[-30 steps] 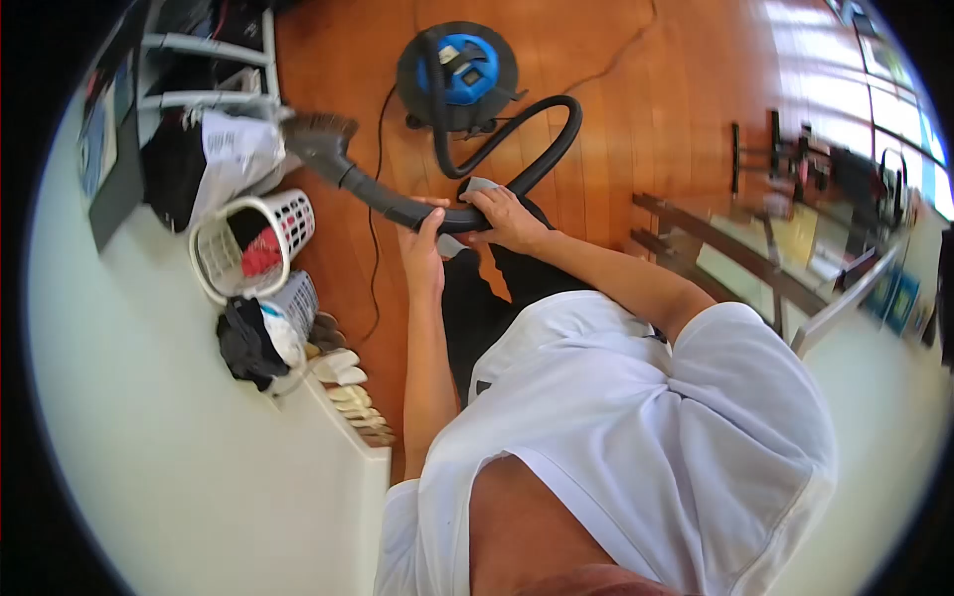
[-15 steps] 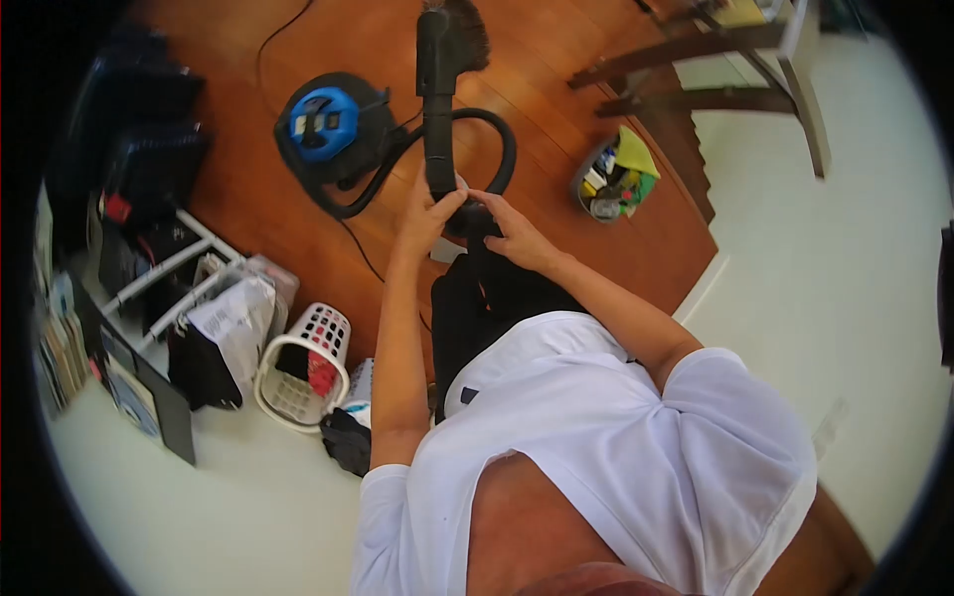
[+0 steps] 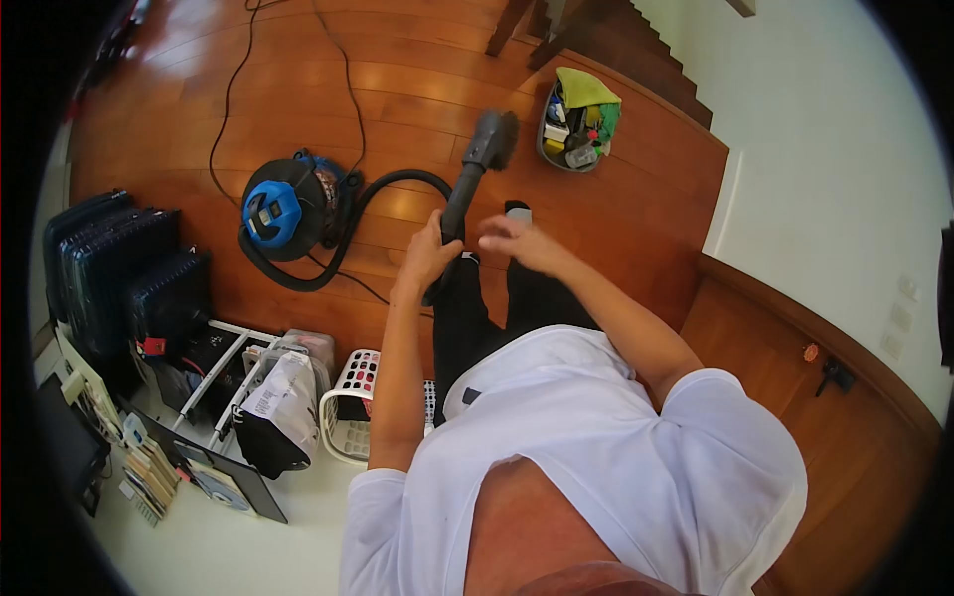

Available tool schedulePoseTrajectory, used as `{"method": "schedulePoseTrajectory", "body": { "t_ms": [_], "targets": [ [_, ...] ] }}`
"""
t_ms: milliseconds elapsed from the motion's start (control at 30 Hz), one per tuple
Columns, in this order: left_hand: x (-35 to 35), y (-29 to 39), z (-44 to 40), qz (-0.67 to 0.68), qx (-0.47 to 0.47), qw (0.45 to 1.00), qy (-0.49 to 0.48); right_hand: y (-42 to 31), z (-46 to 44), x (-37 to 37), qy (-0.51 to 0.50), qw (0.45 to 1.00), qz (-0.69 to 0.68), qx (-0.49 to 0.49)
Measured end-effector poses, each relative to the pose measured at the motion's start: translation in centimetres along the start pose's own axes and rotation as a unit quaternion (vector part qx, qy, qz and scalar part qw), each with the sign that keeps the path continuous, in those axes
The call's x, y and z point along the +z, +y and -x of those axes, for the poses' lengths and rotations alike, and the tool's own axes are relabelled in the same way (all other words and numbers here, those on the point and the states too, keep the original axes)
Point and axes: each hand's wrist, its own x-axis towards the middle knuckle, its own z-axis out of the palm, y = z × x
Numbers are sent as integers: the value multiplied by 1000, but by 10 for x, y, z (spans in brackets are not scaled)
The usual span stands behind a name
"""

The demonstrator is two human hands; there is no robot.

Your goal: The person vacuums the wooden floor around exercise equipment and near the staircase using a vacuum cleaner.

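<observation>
My left hand (image 3: 427, 254) is wrapped round the dark handle end of a vacuum cleaner wand with a brush head (image 3: 491, 141), which tilts up and away to the right. A black hose (image 3: 402, 177) curves from the wand area to the black and blue vacuum cleaner (image 3: 288, 210) on the wooden floor. Just right of the wand, my right hand (image 3: 525, 244) is apart from it, slightly blurred, its fingers loosely extended with nothing visible in them.
A bin of cleaning supplies (image 3: 568, 162) with a yellow-green cloth stands ahead right, near descending stairs (image 3: 646, 50). Suitcases (image 3: 129, 268), a white laundry basket (image 3: 350, 437) and a bag (image 3: 283, 417) line the left. Cords (image 3: 225, 129) cross the floor. A wooden door (image 3: 765, 397) is right.
My right hand has come off the wand and moved right. The brush head now leans right and sits lower in view. The view has shifted, showing more floor and the door.
</observation>
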Motion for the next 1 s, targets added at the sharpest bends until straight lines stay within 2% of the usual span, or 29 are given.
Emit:
{"method": "schedulePoseTrajectory", "body": {
  "t_ms": [33,67,100,167,233,300,400,433,500,633,667,700,767,833,867,933,967,1000],
  "targets": [
    [10,-1,-2,-8,-18,1000,-8,-34,12,-24,3,1000,-25,-9],
    [17,0,-4,-15,-37,999,-13,-61,21,-52,29,994,-56,-94],
    [24,4,-4,-22,-57,998,-17,-124,51,-71,83,980,-133,-120],
    [34,14,-2,-15,-66,998,6,-204,99,-121,86,928,-124,-340],
    [40,19,-7,-11,-69,997,29,-252,147,-165,83,840,-19,-536],
    [46,11,-15,-9,-73,996,49,-273,179,-196,86,778,79,-618],
    [47,23,-21,22,-94,993,72,-284,203,-229,99,739,152,-648],
    [48,17,-24,7,-75,994,82,-286,206,-238,110,732,167,-651],
    [50,-4,-34,-14,-18,993,119,-284,212,-254,130,726,193,-647],
    [46,-11,-44,15,-27,993,110,-278,221,-274,172,721,225,-633],
    [47,-27,-49,-132,-42,980,144,-277,221,-276,186,718,226,-631],
    [44,-12,-47,-87,-42,983,156,-277,223,-279,202,709,222,-638],
    [37,-8,-49,29,-79,993,78,-275,230,-275,229,699,232,-637],
    [43,-28,-64,45,-33,994,93,-276,234,-271,258,686,234,-639],
    [45,-47,-67,-27,-39,993,104,-278,238,-266,271,682,237,-637],
    [34,-28,-57,-74,-30,993,81,-282,249,-258,310,672,235,-630],
    [24,-12,-53,-36,-59,996,57,-283,255,-254,328,665,237,-627],
    [22,0,-52,-49,-50,996,58,-279,263,-253,355,655,240,-622]
  ]
}}
